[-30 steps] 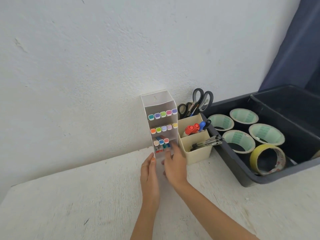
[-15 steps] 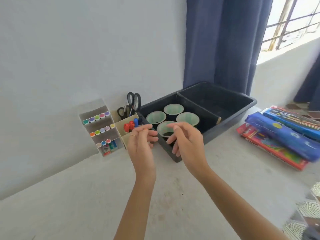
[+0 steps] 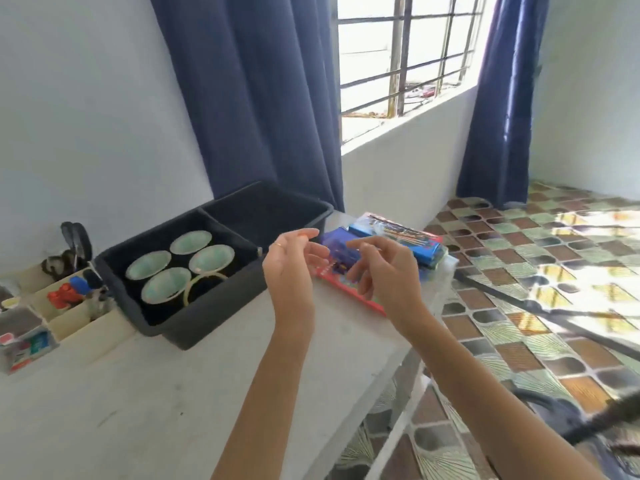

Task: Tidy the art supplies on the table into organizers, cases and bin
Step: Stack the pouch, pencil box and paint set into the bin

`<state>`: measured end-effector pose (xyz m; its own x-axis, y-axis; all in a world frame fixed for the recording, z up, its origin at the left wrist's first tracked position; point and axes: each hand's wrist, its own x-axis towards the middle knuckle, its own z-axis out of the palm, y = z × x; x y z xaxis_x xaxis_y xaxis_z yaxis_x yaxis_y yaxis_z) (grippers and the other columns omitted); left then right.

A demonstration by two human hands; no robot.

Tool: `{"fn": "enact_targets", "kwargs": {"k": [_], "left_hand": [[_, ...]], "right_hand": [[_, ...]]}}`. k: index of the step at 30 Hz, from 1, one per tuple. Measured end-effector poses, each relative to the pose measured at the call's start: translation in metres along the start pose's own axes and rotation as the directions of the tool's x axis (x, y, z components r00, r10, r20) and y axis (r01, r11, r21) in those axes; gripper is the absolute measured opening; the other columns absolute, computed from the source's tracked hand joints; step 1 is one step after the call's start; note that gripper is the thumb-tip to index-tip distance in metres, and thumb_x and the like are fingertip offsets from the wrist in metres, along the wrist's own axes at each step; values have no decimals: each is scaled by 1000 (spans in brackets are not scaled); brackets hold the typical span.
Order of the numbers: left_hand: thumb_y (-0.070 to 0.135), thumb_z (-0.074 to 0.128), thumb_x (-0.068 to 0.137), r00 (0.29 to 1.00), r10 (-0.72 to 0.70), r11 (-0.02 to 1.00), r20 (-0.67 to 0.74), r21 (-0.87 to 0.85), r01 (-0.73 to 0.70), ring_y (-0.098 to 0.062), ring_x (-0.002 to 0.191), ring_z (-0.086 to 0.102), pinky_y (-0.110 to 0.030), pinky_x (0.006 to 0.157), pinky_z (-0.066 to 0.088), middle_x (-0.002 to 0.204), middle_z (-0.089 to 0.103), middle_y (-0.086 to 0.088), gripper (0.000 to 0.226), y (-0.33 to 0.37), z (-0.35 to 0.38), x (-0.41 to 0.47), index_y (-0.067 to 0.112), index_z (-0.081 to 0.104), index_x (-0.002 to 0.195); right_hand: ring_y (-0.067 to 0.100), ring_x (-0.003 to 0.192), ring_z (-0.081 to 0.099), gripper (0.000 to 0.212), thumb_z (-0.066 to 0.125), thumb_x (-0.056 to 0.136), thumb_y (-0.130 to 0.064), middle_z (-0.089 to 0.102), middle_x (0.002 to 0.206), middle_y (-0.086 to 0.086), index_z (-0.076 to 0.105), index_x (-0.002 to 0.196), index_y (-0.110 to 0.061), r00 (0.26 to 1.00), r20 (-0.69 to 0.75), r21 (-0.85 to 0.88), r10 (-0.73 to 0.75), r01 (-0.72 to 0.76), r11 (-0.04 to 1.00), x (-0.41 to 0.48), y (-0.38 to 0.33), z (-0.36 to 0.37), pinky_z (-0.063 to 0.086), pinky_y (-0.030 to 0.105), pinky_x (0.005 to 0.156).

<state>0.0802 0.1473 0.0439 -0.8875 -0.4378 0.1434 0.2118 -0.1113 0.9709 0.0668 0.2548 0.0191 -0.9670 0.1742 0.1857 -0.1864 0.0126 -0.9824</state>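
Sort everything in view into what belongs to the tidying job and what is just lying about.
Belongs to the job:
black bin holding tape rolls
cream pen organizer with scissors
marker organizer
blue cases and red pack, stacked beside the bin

Just there:
blue curtains
barred window
tiled floor

Black bin (image 3: 194,327) with mint-green, cream-rimmed tape rolls (image 3: 211,259). Cream organizer (image 3: 86,323) with red and blue marker caps (image 3: 64,295). Red case (image 3: 341,284), blue cases (image 3: 415,242), white table (image 3: 173,393). Navy curtains (image 3: 263,98). Floor tiles (image 3: 519,271) checked in brown, green and yellow.
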Motion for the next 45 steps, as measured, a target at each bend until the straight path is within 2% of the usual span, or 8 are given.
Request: {"fn": "enact_targets", "kwargs": {"k": [7, 18, 22, 26, 30, 33, 37, 45], "left_hand": [[11, 41, 94, 1000, -18, 999, 9, 39, 18, -4, 52, 58, -11, 50, 43, 70, 66, -5, 25, -21, 84, -14, 9, 66, 91], [19, 42, 95, 983, -51, 984, -177, 160, 80, -5, 63, 62, -15, 57, 47, 73, 68, 3, 25, -64, 125, 32, 16, 66, 90], [12, 45, 91, 946, -146, 976, -289, 116, 186, -11, 74, 59, -19, 61, 42, 80, 66, -2, 20, -86, 128, 53, 13, 65, 87], [6, 48, 90, 923, -160, 968, -349, 127, 216, -6, 76, 59, -9, 59, 45, 89, 64, -1, 16, -106, 133, 58, 10, 63, 93], [8, 51, 91, 932, -166, 960, -324, 161, 227, -11, 85, 62, -22, 74, 48, 92, 67, -1, 15, -122, 148, 57, 13, 63, 96], [10, 49, 92, 933, -216, 956, -289, 130, 262, -10, 92, 63, -25, 83, 50, 99, 67, 1, 18, -126, 171, 58, 14, 64, 102], [12, 46, 93, 921, -282, 929, -267, 165, 332, -14, 104, 58, -31, 96, 46, 114, 62, 0, 31, -136, 200, 65, 9, 55, 122], [54, 36, 65, 890, -284, 821, -357, 389, 418, -24, 109, 60, -47, 94, 49, 116, 64, -2, 68, -193, 217, 82, 26, 50, 125]], "right_hand": [[17, 35, 44, 25, 43, 93, -5, 62, 55, 9, 68, 92, -3, 1000, 7, -34, 24, -24, 999, 42, 9, -89, 37, 19, 36], [19, 45, 50, 26, 42, 93, -5, 63, 64, 9, 68, 91, -5, 984, 131, -62, 124, -116, 991, 129, 43, -108, 43, 21, 41], [19, 59, 56, 22, 48, 91, -9, 66, 70, 6, 70, 87, -9, 954, 226, -169, 197, -161, 972, 157, 63, -94, 52, 34, 65], [17, 71, 63, 20, 54, 87, -13, 70, 79, 3, 71, 80, -22, 941, 301, -304, 158, -62, 951, 178, 82, -86, 54, 42, 79], [11, 65, 59, 22, 54, 86, -8, 66, 73, -1, 72, 87, -19, 950, 301, -381, 80, 43, 924, 202, 89, -93, 50, 24, 63], [23, 97, 57, 21, 57, 84, -13, 65, 96, 8, 71, 99, -18, 939, 344, -527, 11, 183, 830, 224, 102, -97, 45, 33, 86], [27, 116, 46, 41, 61, 85, -35, 54, 114, 11, 58, 122, -18, 891, 422, -705, 167, 207, 678, 242, 117, -101, 38, 39, 99], [27, 108, 54, 45, 66, 85, -31, 62, 113, 13, 59, 123, -8, 888, 440, -603, 130, 185, 776, 252, 130, -108, 40, 32, 90]]}}
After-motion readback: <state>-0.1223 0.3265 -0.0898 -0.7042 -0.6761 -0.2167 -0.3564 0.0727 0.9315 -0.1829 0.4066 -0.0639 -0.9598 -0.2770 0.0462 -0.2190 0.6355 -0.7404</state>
